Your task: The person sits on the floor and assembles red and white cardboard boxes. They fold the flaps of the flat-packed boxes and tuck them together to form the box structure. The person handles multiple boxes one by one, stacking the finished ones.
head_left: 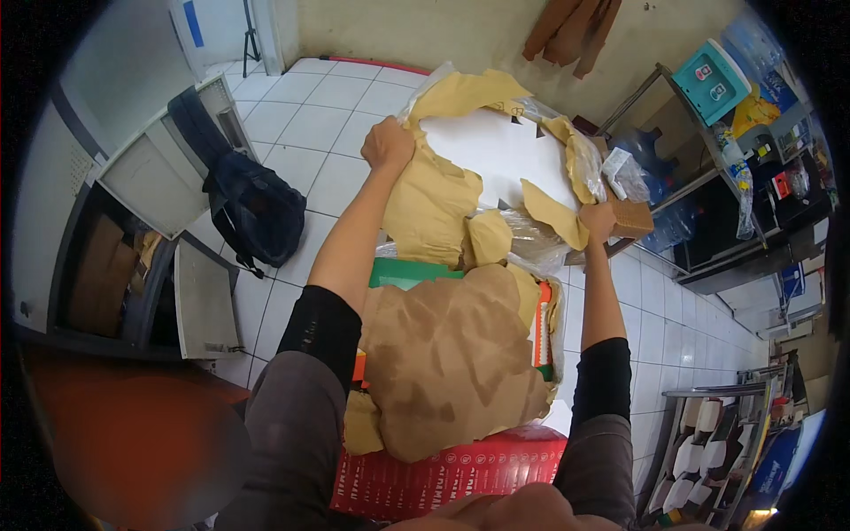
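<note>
Our left hand (388, 144) and right hand (598, 223) grasp the left and right sides of torn tan wrapping (429, 199), which lies open around a white surface (496, 159) ahead of us. Nearer, crumpled brown paper (452, 354) partly covers a green panel (407, 273), beyond red printed packaging (452, 478).

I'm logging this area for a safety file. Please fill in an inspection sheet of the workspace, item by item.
Surface: mostly hidden by brown paper; red printed wrapping at the near end.
Things in hand: torn tan paper, around a white panel or sheet.
Clutter: dark backpack at left; clear plastic.
Hands: left hand grips the tan paper's left side; right hand, its right.
Cables: nothing seen for certain.
Surroundings: white tiled floor; teal container at upper right.
</note>
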{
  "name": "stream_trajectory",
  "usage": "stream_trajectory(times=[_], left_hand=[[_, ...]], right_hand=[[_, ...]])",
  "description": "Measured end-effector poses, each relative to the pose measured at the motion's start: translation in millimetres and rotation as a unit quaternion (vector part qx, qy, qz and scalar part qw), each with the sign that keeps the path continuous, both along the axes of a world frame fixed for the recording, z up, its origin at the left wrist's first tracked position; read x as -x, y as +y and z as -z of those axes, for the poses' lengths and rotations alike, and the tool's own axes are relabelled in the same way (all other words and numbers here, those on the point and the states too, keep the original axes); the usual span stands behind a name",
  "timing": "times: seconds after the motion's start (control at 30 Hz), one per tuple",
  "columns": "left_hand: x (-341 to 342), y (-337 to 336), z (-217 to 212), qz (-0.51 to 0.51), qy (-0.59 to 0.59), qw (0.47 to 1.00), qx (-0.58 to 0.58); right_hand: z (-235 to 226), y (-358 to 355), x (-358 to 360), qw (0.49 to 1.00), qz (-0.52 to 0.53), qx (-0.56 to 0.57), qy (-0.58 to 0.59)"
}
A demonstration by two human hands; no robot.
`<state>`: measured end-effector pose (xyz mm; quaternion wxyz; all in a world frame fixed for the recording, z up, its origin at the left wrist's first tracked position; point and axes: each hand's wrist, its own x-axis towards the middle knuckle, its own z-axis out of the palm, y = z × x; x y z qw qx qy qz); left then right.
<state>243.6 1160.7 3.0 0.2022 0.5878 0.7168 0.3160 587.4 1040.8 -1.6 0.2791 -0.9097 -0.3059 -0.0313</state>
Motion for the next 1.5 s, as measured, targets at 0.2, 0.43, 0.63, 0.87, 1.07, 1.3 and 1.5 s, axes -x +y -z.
stream_trajectory(times=[0.2, 0.43, 0.63, 0.87, 1.07, 1.3, 1.5], left_hand=[[3.7, 20.9, 9.2, -0.005, -0.042, 0.999, -0.004], [17.8, 43.2, 56.7, 0.082, -0.077, 0.992, -0.056], [53.4, 4.2, 49.7, 0.107, -0.248, 0.962, -0.039], [134.2, -51.3, 78.3, 0.087, -0.509, 0.853, -0.07], [217.9, -139.0, 106.0, -0.034, -0.599, 0.79, -0.127], [335.7, -205.0, 81.3, -0.202, -0.521, 0.806, -0.197], [379.4, -240.2, 26.3, -0.193, -0.531, 0.77, -0.298]], right_hand=[[6.2, 14.8, -4.1, 0.999, -0.035, 0.01, -0.039], [-5.0, 25.4, -41.6, 0.974, -0.128, 0.069, -0.174], [-23.3, 44.7, -32.8, 0.952, -0.163, 0.01, -0.258], [-74.7, 82.5, 76.3, 0.938, -0.264, -0.021, -0.222], [-48.8, 109.4, 190.8, 0.891, -0.398, -0.051, -0.214], [-11.6, 89.8, 317.6, 0.864, -0.496, 0.014, -0.083], [-18.4, 64.2, 360.0, 0.848, -0.526, 0.041, -0.049]])
